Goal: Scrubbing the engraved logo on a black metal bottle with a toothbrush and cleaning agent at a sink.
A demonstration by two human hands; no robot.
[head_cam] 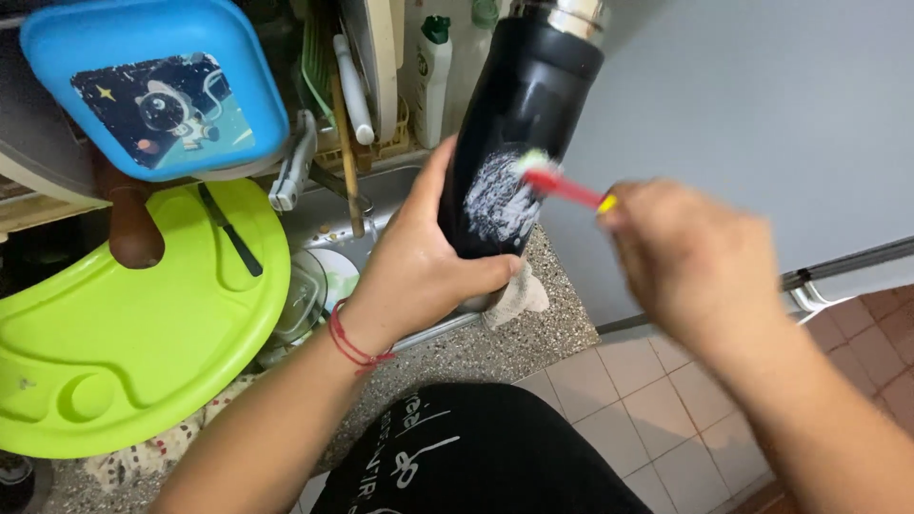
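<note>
Grip, left hand (419,262): we have it wrapped round the lower body of the black bottle (519,124), thumb across the front, fingers behind and out of sight. A red cord sits on the wrist.

Grip, right hand (690,257): closed on the red handle of a small brush (557,184); bristles pressed on the bottle, in a patch of white foam (500,195).

Bottle: tilted, steel neck upward, held above the speckled bench (533,328) at its corner, over a pale cloth (519,295).

Left of the bottle: sink (381,205), green tray (124,352), blue lid with an astronaut picture (157,90), rack of utensils.

Risks, as we judge them: the foam makes the bottle slick, and a one-handed hold may slip under brush pressure; it would fall on the bench edge or the tiled floor (657,400). Foam may drip onto our dark clothing below.

Not made out: the bottle's top, cut off by the frame; its base, behind the left hand; whether it is capped; the right hand, blurred, so finger placement is unclear; the sink contents.
</note>
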